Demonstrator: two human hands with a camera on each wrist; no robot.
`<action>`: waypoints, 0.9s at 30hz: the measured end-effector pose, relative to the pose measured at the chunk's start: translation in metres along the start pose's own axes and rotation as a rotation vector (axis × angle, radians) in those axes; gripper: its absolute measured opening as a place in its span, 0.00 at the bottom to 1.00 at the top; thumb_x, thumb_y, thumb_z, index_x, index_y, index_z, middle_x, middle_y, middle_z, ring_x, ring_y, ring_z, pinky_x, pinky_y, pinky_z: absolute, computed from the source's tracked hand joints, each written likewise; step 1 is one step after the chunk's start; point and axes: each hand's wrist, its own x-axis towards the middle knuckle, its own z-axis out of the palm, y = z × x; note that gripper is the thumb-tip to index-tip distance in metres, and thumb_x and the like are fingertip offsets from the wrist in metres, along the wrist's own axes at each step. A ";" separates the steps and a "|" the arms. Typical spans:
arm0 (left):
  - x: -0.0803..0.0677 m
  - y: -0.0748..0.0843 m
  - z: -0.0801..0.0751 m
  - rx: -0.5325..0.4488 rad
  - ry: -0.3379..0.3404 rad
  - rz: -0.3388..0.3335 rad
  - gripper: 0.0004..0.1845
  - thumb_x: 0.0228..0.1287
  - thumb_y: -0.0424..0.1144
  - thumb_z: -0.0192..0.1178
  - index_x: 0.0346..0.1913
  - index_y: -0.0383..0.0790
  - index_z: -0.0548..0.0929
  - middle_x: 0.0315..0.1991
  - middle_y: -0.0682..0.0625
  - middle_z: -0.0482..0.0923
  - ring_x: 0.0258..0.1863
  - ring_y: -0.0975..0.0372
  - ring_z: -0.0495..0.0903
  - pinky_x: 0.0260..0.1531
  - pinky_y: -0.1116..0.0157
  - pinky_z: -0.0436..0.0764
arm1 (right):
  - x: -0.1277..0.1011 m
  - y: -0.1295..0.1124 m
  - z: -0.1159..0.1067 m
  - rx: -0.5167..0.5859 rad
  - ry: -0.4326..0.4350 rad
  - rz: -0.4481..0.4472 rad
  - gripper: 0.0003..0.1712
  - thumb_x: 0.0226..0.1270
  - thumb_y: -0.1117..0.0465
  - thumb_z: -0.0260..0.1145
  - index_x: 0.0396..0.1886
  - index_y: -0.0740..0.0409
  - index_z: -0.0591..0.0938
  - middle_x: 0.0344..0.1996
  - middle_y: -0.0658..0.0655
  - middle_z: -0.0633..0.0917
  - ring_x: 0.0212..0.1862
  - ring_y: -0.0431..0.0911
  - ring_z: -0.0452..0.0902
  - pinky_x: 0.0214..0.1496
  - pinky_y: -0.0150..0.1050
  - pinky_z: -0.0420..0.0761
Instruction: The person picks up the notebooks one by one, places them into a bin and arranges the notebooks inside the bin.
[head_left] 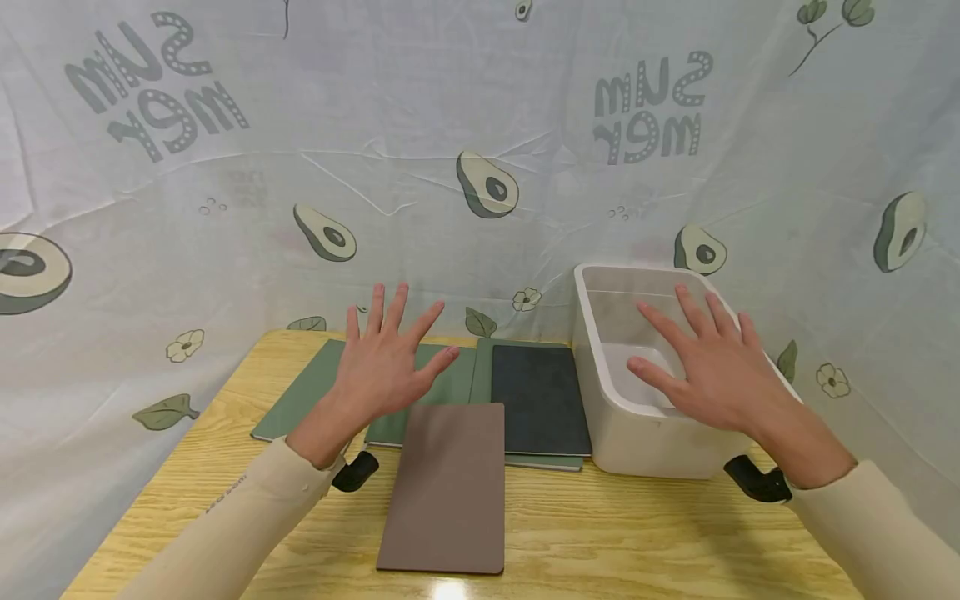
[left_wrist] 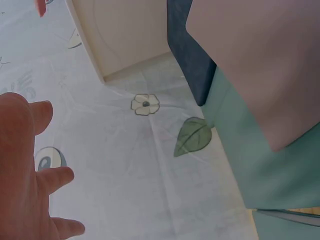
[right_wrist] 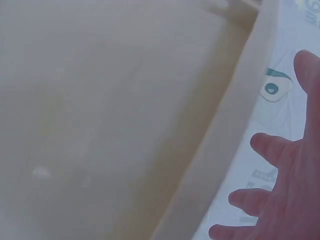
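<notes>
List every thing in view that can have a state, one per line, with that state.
left hand: open, fingers spread, holding nothing, above the green notebooks.
right hand: open, fingers spread, holding nothing, over the bin.
white bin: upright, no lid, empty as far as can be seen.
brown notebook: closed, flat, overlapping the green ones.
dark notebook: closed, flat, beside the bin.
green notebooks: closed, flat on the table.

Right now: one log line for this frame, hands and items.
left hand: open, above green notebooks | right hand: open, above white bin | brown notebook: flat on table, untouched
</notes>
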 end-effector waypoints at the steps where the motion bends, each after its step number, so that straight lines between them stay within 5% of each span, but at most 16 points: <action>1: 0.000 0.000 0.000 -0.002 -0.002 -0.003 0.40 0.77 0.71 0.48 0.86 0.64 0.56 0.89 0.40 0.38 0.88 0.39 0.31 0.80 0.28 0.38 | -0.003 0.001 -0.001 0.003 0.004 -0.003 0.48 0.77 0.25 0.53 0.88 0.34 0.52 0.88 0.66 0.41 0.83 0.78 0.40 0.75 0.82 0.43; 18: -0.003 -0.004 0.005 0.007 -0.010 -0.018 0.40 0.77 0.70 0.48 0.86 0.63 0.57 0.89 0.39 0.38 0.87 0.37 0.33 0.80 0.28 0.40 | -0.066 0.018 0.037 0.023 0.054 -0.015 0.41 0.81 0.35 0.57 0.87 0.35 0.58 0.85 0.68 0.56 0.79 0.78 0.53 0.71 0.81 0.54; 27: -0.003 -0.006 0.005 0.010 -0.045 -0.031 0.40 0.77 0.72 0.46 0.86 0.64 0.55 0.89 0.40 0.35 0.87 0.38 0.32 0.80 0.28 0.40 | -0.073 0.019 0.048 -0.022 0.122 -0.020 0.40 0.81 0.37 0.59 0.86 0.37 0.61 0.82 0.66 0.65 0.77 0.74 0.62 0.68 0.76 0.63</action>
